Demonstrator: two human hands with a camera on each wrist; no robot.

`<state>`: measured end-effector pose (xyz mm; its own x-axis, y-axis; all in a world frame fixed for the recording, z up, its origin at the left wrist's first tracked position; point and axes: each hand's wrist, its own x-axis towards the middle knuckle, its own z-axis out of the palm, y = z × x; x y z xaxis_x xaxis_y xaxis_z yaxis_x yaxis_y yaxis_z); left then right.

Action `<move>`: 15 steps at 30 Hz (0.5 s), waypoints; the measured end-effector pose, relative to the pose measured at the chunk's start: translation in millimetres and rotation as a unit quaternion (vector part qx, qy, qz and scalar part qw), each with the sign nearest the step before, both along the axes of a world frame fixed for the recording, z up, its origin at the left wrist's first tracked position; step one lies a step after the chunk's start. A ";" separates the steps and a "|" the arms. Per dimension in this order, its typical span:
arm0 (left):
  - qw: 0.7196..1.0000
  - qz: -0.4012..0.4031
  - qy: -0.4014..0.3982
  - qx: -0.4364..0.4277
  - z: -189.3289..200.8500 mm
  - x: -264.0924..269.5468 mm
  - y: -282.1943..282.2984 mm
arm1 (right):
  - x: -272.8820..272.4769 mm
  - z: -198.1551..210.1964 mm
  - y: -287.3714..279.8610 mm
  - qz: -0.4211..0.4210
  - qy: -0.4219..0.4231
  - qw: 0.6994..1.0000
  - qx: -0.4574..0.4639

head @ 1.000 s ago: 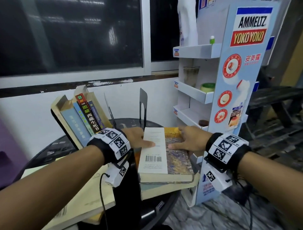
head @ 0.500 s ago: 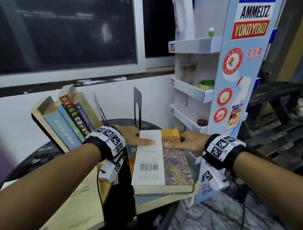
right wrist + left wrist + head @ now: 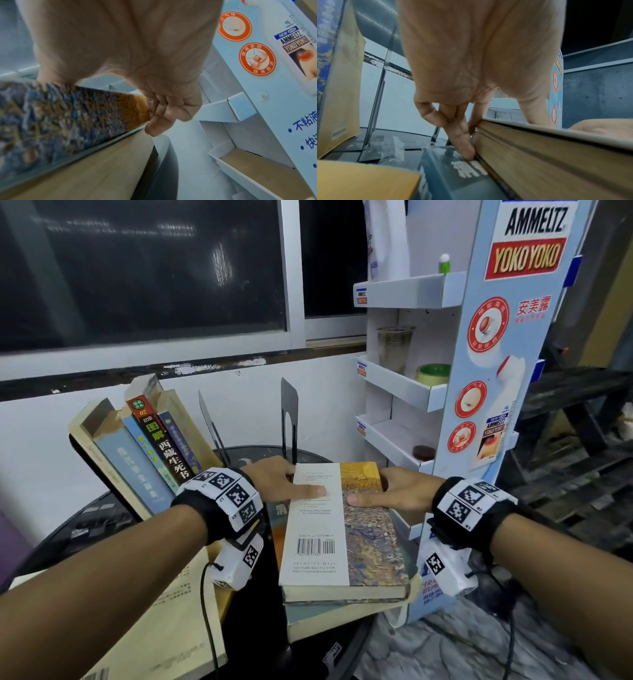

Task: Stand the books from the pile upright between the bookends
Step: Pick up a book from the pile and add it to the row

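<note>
The top book [image 3: 342, 529] of the pile lies flat, a white back cover with a barcode and a painted strip along its right side. My left hand [image 3: 294, 484] grips its far left edge, thumb on the cover and fingers [image 3: 465, 146] down the side. At the far right edge my right hand [image 3: 370, 491] grips it, thumb on top and fingers [image 3: 159, 121] curled round the edge. Under it lies a teal book [image 3: 453, 175]. Two black bookends [image 3: 209, 419] [image 3: 289, 412] stand just behind with an empty gap between them. Several books [image 3: 150, 446] lean to their left.
A large tan book [image 3: 164, 618] lies at the near left of the round black table [image 3: 85, 529]. A white and blue display rack [image 3: 479, 405] stands close against the pile's right side. The wall and window sill run behind the bookends.
The head view has shifted a little to the right. Both hands keep the same hold on the top book, which still lies on the pile.
</note>
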<state>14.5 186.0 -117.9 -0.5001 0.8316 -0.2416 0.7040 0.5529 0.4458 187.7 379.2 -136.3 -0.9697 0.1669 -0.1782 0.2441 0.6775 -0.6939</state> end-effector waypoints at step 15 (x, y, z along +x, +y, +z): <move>0.967 0.047 0.068 0.241 41.1 30.3 -30.8 | 23.5 58.0 -25.0 -0.059 0.179 0.981 0.055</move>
